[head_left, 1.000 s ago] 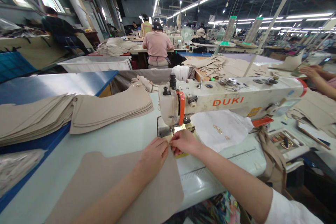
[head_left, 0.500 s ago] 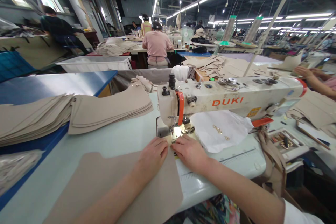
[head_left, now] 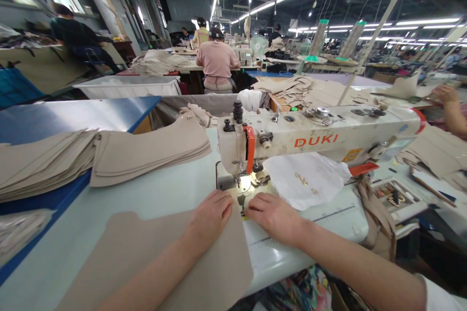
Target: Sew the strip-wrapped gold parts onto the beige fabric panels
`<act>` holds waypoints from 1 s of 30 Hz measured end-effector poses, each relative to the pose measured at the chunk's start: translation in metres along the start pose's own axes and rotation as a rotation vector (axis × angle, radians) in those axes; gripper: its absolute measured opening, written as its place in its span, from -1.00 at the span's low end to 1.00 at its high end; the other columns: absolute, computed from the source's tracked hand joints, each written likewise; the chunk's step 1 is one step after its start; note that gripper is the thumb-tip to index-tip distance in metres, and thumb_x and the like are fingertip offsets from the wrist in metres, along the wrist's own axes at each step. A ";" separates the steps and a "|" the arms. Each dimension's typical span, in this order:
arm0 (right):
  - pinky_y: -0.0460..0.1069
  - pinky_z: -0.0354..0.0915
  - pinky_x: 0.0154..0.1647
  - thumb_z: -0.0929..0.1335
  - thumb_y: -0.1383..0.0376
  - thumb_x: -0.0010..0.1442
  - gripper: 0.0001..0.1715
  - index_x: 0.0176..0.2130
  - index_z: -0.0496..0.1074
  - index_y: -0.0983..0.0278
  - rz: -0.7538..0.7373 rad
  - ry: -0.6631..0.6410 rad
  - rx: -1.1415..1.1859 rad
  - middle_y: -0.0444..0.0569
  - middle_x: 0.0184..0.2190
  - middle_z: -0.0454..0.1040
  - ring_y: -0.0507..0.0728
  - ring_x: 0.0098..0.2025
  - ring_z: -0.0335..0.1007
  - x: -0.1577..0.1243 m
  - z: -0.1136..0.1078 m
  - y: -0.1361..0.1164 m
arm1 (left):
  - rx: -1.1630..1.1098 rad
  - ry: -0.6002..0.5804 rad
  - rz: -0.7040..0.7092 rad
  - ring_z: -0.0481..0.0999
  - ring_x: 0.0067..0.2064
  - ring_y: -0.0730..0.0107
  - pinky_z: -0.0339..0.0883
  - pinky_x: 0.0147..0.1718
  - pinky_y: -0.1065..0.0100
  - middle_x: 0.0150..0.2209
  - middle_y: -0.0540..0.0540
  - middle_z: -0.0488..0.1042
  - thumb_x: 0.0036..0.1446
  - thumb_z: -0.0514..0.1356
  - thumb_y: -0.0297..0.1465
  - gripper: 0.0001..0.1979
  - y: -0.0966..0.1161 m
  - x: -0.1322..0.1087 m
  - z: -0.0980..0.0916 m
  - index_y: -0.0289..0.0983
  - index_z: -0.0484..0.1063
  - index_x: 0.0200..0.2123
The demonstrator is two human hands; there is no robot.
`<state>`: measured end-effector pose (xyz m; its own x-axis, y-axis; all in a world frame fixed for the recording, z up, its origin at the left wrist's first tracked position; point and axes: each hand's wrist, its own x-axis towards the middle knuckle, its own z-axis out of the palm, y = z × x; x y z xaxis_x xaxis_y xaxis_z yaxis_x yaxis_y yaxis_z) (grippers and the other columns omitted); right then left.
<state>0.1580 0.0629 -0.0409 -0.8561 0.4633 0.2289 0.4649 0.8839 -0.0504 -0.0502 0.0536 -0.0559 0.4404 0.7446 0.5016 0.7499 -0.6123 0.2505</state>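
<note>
A large beige fabric panel lies flat on the sewing machine table, its upper corner close to the presser foot. My left hand rests on that panel, fingers curled and closed at its edge just in front of the needle area. To the right of the needle plate, my right hand hovers low over the machine bed with its fingertips pressed together; what they hold, if anything, is hidden. The white sewing machine marked DUKI stands directly beyond both hands, its lamp lighting the needle area.
Stacked beige panels sit at the left. White cloth carrying small gold metal pieces lies under the machine arm. A tray of hardware and hanging beige strips are at the right. A co-worker's hand shows at far right.
My right hand has moved a little right, away from my left hand and the panel's edge. The left hand stays on the panel. The co-worker's hand at far right has shifted right.
</note>
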 end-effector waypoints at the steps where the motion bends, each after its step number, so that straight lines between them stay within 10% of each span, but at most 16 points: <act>1: -0.02 0.25 -0.15 0.35 0.37 0.23 -0.87 -0.16 0.41 0.31 -0.024 -0.019 -0.013 -0.07 -0.29 0.42 0.13 -0.21 0.27 -0.004 -0.003 -0.001 | -0.001 0.002 0.000 0.44 -0.33 0.36 0.41 -0.30 0.33 -0.43 -0.04 0.46 0.18 -0.02 -0.56 -0.78 0.000 0.000 0.000 -0.24 0.33 -0.45; 30: 0.03 0.23 0.09 0.28 0.40 0.30 -0.87 -0.29 0.41 0.33 -0.080 0.202 0.044 0.01 -0.19 0.51 0.10 -0.09 0.34 0.008 0.024 -0.015 | 0.177 0.029 0.141 0.44 -0.31 0.32 0.42 -0.27 0.29 -0.41 -0.06 0.46 0.28 -0.08 -0.53 -0.71 0.003 0.002 0.003 -0.26 0.35 -0.41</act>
<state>0.1388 0.0544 -0.0621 -0.8252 0.3732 0.4241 0.3830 0.9214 -0.0657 -0.0453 0.0542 -0.0570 0.5347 0.6453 0.5456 0.7578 -0.6519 0.0284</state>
